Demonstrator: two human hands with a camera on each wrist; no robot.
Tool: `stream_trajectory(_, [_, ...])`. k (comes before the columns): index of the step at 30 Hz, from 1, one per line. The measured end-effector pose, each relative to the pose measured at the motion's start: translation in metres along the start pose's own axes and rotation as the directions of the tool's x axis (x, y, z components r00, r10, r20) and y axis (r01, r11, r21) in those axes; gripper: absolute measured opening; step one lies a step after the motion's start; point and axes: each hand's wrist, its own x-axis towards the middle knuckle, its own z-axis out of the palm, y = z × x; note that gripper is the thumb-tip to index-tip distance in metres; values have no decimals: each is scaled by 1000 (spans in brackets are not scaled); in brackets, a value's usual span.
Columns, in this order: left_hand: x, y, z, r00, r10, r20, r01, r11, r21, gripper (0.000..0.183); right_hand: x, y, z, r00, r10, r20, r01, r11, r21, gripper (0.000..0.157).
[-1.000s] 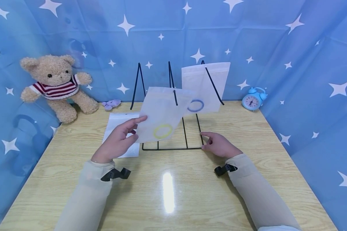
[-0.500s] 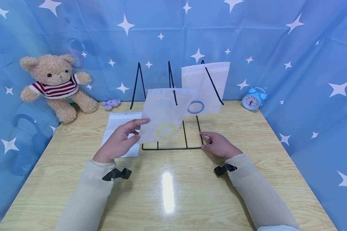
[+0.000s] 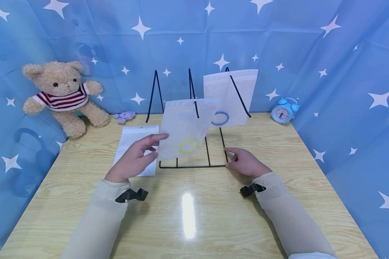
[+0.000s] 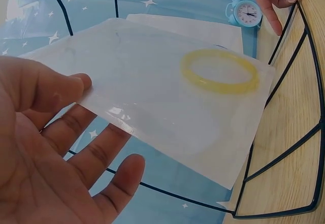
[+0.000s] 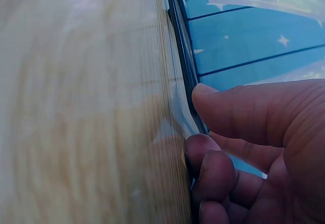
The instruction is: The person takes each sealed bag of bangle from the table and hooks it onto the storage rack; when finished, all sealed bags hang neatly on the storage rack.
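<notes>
A translucent zip bag [image 3: 184,122] with a yellow ring [image 3: 188,146] inside hangs from the middle hook of a black wire display rack [image 3: 194,167]. At its left edge is my left hand [image 3: 133,160], index finger extended against the bag. In the left wrist view the thumb [image 4: 56,89] overlaps the bag edge, with other fingers beyond it. My right hand [image 3: 246,162] pinches the rack's right base bar between thumb and fingers. A second bag [image 3: 230,93], with a blue ring [image 3: 220,118], hangs on the right hook behind. The left hook [image 3: 153,95] carries nothing.
Partly under my left hand, another white bag [image 3: 129,136] lies flat on the wooden table [image 3: 220,212]. A teddy bear [image 3: 63,93] and a small purple toy [image 3: 124,116] are at the back left. A blue alarm clock [image 3: 283,111] stands at the back right.
My left hand has shifted slightly to the right, and the yellow-ring bag's lower part has swung right with it. The right hand stays on the rack's bar.
</notes>
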Motion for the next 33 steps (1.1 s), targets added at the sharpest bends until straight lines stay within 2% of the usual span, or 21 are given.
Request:
stream_trajectory(6, [-1, 1, 0, 1000, -5, 23, 5, 1000, 0, 54, 0, 1, 0, 1000, 3, -1, -3, 1000, -3, 68])
stream_trajectory(12, [0, -4, 2, 996, -28, 90, 27, 1000, 8, 54, 1, 1, 0, 1000, 0, -2, 0, 1000, -11, 68])
stream_trajectory(18, [4, -15, 10, 988, -61, 140, 60, 998, 14, 56, 2, 2, 1, 1000, 0, -2, 0, 1000, -15, 68])
stream_trajectory(23, [8, -29, 19, 977, -126, 169, 126, 992, 15, 56, 2, 1, 1, 1000, 5, 1, -5, 1000, -15, 68])
stream_trajectory(27, [9, -38, 25, 972, -163, 171, 166, 986, -3, 54, 1, 0, 1, 1000, 4, -3, -4, 1000, -16, 68])
stream_trajectory(33, [11, -42, 29, 982, -144, 122, 150, 988, -39, 47, 1, 0, 0, 1000, 11, -2, -11, 1000, -2, 68])
